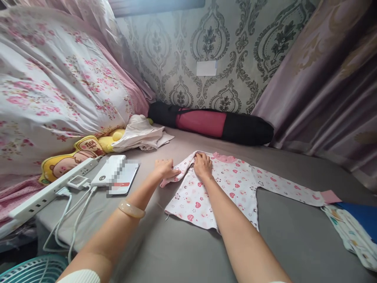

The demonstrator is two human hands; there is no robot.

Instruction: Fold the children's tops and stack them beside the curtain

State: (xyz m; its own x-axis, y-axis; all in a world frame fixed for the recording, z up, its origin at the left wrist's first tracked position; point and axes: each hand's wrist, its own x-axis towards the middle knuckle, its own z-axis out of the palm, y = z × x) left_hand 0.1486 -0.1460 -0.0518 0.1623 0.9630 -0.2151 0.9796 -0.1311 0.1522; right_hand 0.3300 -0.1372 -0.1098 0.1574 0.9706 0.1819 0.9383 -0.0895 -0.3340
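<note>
A white long-sleeved child's shirt (232,188) with pink hearts, small flowers and a pink collar lies spread on the grey bed sheet (165,251). Its right-hand sleeve stretches out flat to a pink cuff. My left hand (165,168) grips the other sleeve near its cuff, thumb pointing right along the fabric. That sleeve is bent down toward the left. At the shoulder of the same sleeve, my right hand (203,165) has its fingers closed on the cloth. The fingertips of both hands are partly hidden.
On the left lie a white power strip (53,190) with plugged cables, a white power bank (108,171), a phone-like flat object (129,179) and a yellow pig cushion (70,159). Behind are crumpled pale cloth (141,135) and a black-and-red long bag (203,122). Folded clothes (350,228) lie right.
</note>
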